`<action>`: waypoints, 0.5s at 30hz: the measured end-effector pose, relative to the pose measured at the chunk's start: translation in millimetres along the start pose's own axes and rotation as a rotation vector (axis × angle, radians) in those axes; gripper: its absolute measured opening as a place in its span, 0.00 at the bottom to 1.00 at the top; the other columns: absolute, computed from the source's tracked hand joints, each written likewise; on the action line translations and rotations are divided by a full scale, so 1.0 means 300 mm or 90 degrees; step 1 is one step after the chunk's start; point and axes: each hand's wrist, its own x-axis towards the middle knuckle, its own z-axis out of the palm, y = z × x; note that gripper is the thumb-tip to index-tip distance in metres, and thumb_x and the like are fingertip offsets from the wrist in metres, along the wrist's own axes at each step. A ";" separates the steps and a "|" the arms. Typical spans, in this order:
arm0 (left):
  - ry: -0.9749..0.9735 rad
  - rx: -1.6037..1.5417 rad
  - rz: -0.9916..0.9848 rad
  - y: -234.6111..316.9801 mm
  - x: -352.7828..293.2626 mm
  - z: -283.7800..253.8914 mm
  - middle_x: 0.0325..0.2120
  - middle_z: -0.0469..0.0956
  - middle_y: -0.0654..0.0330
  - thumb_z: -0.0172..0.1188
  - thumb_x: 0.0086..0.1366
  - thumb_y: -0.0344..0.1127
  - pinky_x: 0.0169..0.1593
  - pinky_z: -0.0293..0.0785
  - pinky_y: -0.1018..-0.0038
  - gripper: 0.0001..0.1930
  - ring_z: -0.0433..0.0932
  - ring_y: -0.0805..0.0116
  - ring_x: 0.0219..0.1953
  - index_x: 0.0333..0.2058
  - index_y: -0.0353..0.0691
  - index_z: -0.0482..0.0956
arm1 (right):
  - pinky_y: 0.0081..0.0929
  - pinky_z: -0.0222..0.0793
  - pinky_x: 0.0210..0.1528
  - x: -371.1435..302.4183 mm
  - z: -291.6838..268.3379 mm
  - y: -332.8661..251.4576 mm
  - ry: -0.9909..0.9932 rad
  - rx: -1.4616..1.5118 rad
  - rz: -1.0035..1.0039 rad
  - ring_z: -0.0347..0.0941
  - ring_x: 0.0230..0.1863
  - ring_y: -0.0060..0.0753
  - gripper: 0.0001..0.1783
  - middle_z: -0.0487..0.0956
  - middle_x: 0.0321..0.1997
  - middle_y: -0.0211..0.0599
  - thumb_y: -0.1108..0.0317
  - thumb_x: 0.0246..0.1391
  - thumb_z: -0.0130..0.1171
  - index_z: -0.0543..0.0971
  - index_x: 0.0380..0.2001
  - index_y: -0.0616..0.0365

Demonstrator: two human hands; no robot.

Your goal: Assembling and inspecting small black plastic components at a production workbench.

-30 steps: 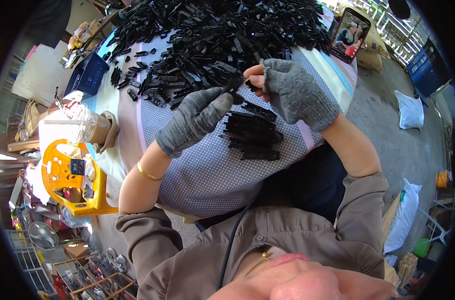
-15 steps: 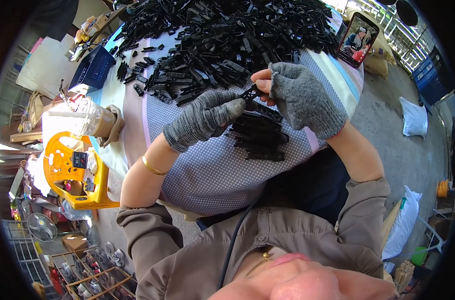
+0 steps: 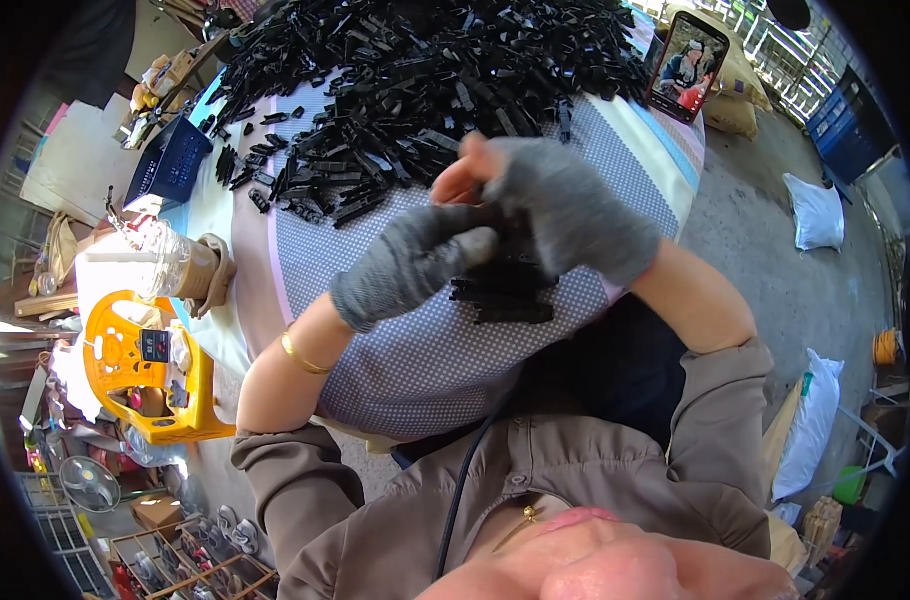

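free: checked cloth [image 3: 415, 370] near edge | blocked: black parts heap [image 3: 425, 70] beyond, stacked parts [image 3: 505, 295]

Black clips [image 3: 415, 70], grey gloves [image 3: 415, 260], dotted lilac cloth [image 3: 425, 360]

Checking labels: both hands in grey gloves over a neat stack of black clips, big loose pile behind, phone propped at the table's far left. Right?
One slip: the phone stands at the far right of the table, not the left, as the head view shows. The gloved left hand and right hand, the stack and the loose pile are as described.
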 end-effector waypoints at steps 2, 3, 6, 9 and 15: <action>0.017 0.082 0.016 0.016 0.002 0.027 0.27 0.77 0.60 0.57 0.60 0.44 0.36 0.73 0.78 0.19 0.76 0.72 0.30 0.40 0.32 0.76 | 0.23 0.70 0.40 -0.004 0.038 0.005 -0.001 -0.012 -0.069 0.74 0.34 0.27 0.31 0.77 0.31 0.37 0.40 0.54 0.45 0.78 0.32 0.61; 0.009 0.200 0.037 0.036 0.002 0.037 0.31 0.78 0.58 0.56 0.60 0.41 0.39 0.74 0.75 0.16 0.77 0.68 0.35 0.39 0.32 0.76 | 0.22 0.69 0.39 -0.001 0.057 0.026 0.034 -0.114 -0.094 0.72 0.33 0.24 0.30 0.77 0.31 0.36 0.42 0.55 0.45 0.79 0.32 0.61; -0.010 0.287 0.117 0.012 -0.019 0.028 0.32 0.77 0.57 0.56 0.61 0.41 0.41 0.73 0.74 0.16 0.76 0.67 0.35 0.39 0.33 0.76 | 0.22 0.69 0.39 -0.026 0.089 0.038 0.048 -0.045 -0.048 0.72 0.33 0.23 0.28 0.77 0.31 0.35 0.44 0.57 0.45 0.79 0.31 0.61; -0.033 0.279 0.085 -0.017 -0.004 0.016 0.32 0.77 0.54 0.53 0.62 0.41 0.39 0.73 0.71 0.15 0.77 0.62 0.33 0.41 0.36 0.76 | 0.23 0.71 0.40 0.021 0.031 0.089 0.017 -0.136 -0.194 0.74 0.37 0.25 0.27 0.77 0.33 0.40 0.46 0.59 0.41 0.77 0.34 0.61; -0.022 0.582 0.150 0.007 -0.012 0.017 0.32 0.75 0.53 0.52 0.61 0.46 0.35 0.73 0.67 0.20 0.75 0.53 0.33 0.47 0.41 0.72 | 0.25 0.72 0.35 0.119 -0.412 0.062 0.304 -0.492 -0.250 0.77 0.34 0.28 0.18 0.78 0.35 0.40 0.54 0.57 0.48 0.78 0.37 0.57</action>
